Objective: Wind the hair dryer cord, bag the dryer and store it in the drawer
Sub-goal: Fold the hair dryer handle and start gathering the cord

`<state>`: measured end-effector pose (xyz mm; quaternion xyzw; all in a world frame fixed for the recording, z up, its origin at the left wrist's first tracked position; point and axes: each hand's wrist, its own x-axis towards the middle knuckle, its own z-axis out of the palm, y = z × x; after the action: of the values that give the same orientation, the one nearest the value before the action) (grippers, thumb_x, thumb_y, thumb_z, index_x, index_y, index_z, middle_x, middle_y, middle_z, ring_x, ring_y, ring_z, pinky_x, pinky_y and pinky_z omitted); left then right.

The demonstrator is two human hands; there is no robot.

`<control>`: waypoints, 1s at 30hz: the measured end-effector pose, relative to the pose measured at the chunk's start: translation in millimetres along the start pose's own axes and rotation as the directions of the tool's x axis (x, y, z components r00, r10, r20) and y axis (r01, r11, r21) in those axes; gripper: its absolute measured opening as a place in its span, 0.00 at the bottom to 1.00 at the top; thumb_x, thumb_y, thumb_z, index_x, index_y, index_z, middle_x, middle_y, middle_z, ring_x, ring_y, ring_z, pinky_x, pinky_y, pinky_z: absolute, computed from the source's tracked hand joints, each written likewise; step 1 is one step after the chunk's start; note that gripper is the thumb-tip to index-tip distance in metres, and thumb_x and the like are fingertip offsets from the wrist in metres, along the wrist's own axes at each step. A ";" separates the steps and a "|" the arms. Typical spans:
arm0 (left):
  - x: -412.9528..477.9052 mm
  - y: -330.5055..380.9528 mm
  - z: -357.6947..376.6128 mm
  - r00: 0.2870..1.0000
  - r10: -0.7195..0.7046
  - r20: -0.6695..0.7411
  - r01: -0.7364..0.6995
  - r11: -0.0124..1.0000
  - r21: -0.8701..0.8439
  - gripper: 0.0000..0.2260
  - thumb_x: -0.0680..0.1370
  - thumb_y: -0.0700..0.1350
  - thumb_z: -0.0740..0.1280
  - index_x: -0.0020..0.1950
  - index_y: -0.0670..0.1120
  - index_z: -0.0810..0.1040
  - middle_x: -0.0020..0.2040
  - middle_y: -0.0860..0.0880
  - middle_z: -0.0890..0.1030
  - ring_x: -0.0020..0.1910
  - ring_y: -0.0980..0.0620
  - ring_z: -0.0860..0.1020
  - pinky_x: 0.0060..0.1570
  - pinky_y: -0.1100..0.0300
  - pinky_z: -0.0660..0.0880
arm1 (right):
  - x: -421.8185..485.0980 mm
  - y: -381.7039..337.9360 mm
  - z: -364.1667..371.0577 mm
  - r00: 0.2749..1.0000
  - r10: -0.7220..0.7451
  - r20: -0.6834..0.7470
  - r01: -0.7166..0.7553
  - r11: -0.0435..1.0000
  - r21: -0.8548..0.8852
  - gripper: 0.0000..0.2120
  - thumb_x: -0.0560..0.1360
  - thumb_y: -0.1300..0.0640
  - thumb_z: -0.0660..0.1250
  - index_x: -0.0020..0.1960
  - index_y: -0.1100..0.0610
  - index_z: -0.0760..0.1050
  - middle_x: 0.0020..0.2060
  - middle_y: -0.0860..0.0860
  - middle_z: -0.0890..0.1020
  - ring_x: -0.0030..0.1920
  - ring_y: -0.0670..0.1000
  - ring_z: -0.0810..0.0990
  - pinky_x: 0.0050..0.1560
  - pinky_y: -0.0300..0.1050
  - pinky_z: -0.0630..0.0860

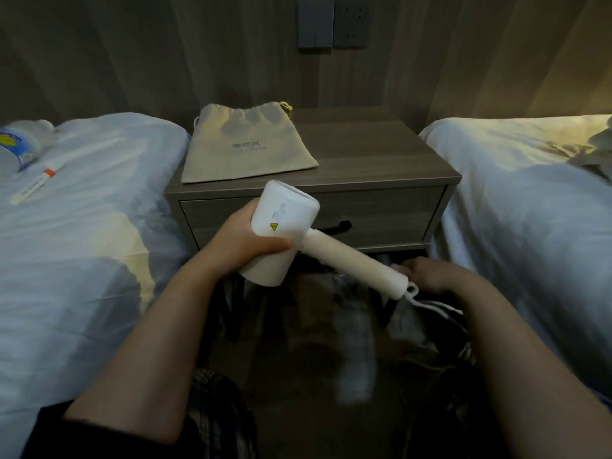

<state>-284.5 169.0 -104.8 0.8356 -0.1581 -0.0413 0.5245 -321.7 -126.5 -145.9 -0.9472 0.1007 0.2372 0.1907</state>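
Hair dryer barrel clasped in L grip, R grip by cord, state unclear.

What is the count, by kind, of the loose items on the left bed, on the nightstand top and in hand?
Hair dryer: 1
Cloth bag: 1
Bottle: 1
Tube: 1
Total: 4

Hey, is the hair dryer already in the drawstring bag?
No, the left hand grips the hair dryer, while the drawstring bag lies flat on the nightstand.
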 end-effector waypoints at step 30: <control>6.4 2.2 48.8 0.884 -0.451 -0.125 0.327 0.786 -0.524 0.29 0.72 0.53 0.69 0.70 0.50 0.62 0.61 0.45 0.73 0.53 0.47 0.76 0.48 0.50 0.77 | -20.4 -49.6 8.6 0.899 -0.261 -0.351 0.420 0.738 0.528 0.20 0.76 0.44 0.61 0.41 0.61 0.78 0.27 0.55 0.76 0.24 0.51 0.74 0.26 0.41 0.70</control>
<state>-290.4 124.0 -123.9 0.6883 0.0998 -0.0852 0.7134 -329.1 -76.0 -127.4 -0.8643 0.0164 0.0316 0.5018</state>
